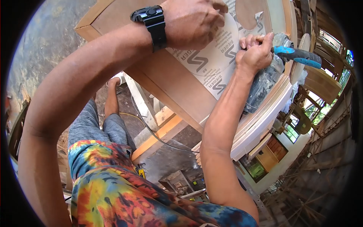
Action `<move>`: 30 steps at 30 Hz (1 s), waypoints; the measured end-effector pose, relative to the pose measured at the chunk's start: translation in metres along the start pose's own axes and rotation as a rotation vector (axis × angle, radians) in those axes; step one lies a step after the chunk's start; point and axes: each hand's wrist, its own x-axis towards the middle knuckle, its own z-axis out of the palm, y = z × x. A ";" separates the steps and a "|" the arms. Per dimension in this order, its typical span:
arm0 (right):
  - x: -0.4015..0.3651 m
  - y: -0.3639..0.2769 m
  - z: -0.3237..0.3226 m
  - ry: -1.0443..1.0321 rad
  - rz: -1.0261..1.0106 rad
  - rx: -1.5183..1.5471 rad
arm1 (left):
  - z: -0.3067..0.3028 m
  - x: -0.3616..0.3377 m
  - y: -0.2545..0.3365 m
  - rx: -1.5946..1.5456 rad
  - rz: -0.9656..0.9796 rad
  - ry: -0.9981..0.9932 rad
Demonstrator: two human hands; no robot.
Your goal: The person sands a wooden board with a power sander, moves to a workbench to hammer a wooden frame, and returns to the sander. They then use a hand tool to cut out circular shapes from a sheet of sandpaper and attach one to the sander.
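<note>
**Tool Tip Lost Inside Fist**

Hard to make out the working end of the blue-handled tool (302, 56): buried in the right hand (255, 53), clamped tight round it, only the handle jutting out to the right (blurred dark power tool (264, 83) just below). Left hand (193, 22) curled on the printed abrasive sheet (211, 56) over the wooden panel (166, 79), partly cut off at the top; impossible to tell whether gripping anything.

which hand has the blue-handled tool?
The right hand, gripping the blue-handled tool; the left hand, wearing a black watch, rests on the sandpaper sheet.
</note>
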 end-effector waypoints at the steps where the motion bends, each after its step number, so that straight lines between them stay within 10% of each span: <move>1: -0.001 0.000 0.001 0.020 -0.025 0.017 | 0.000 -0.001 0.000 -0.011 0.003 0.018; 30: -0.025 0.000 -0.003 0.231 -0.008 -0.015 | -0.005 0.000 0.002 -0.036 -0.026 -0.065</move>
